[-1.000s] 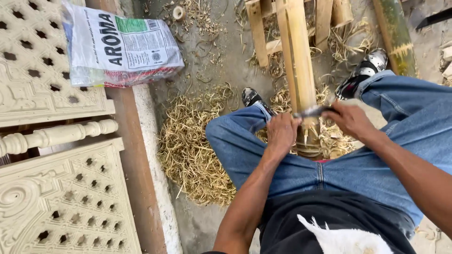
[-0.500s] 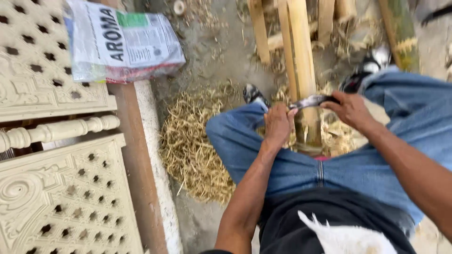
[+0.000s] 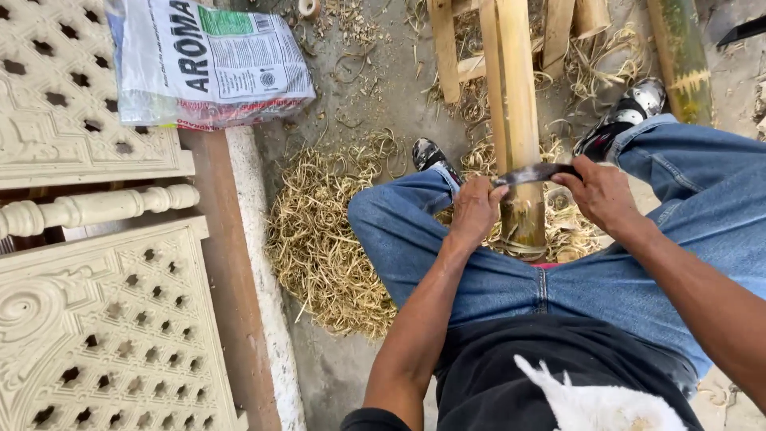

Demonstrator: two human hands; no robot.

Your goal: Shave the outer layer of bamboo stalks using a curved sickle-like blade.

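Sitting with knees spread, the person is gripping a curved dark blade (image 3: 533, 174) by both ends and laying it crosswise over a bamboo pole (image 3: 520, 120). Left hand (image 3: 475, 209) is fisted tight around the left end of the blade, right hand (image 3: 600, 191) is wrapped around the right end, so both hands are closed on the same tool, one on each side of the pole.

Key bit of geometry: the pole's long axis is running near-to-far, straight away from the body between the legs, with its near end sitting low between the thighs just past the jeans (image 3: 511, 279). The blade is lying left-to-right, pretty much square to the pole and touching its top face a little way up from the near end. The hands are about level with each other; the left one is sitting a touch nearer to the body, the right one a touch farther. Neither is touching the bamboo itself as far as I can tell.

A big heap of pale curly shavings (image 3: 327, 247) is piling up on the ground left of the left knee, with more around the pole's base. Farther off, other split bamboo slats (image 3: 444, 48) are lying by the pole. Over on the left, carved cream lattice panels (image 3: 88, 319) and a printed sack (image 3: 211, 60) are sitting well apart from the work.
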